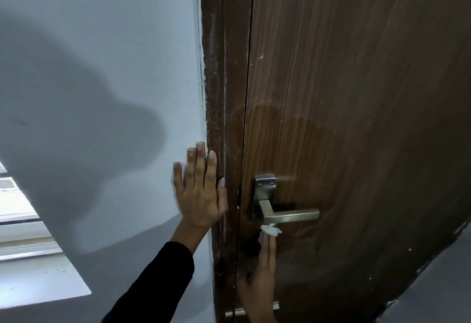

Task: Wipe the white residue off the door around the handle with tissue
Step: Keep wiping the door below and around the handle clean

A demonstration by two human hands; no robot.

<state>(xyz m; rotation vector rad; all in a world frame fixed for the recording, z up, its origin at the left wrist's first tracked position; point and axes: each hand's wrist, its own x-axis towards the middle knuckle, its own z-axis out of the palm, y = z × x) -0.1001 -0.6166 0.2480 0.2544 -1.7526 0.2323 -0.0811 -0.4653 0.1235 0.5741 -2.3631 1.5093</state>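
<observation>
With the left hand (200, 190) lying flat and holding nothing across the wall and door frame (220, 93), the right hand (260, 276) is pressing a wadded tissue (271, 229) with straight fingers against the brown door (356, 118) just under the lever handle (290, 215), where short firm strokes hugging the backplate (265, 190) should lift residue best.

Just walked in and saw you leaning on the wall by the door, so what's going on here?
A person is wiping the brown door with a tissue. The right hand presses the tissue against the door just below the metal handle, fingers straight. The left hand lies flat where the wall meets the door frame. White streaks still show on the frame, and faint smears on the door above the handle.
</observation>
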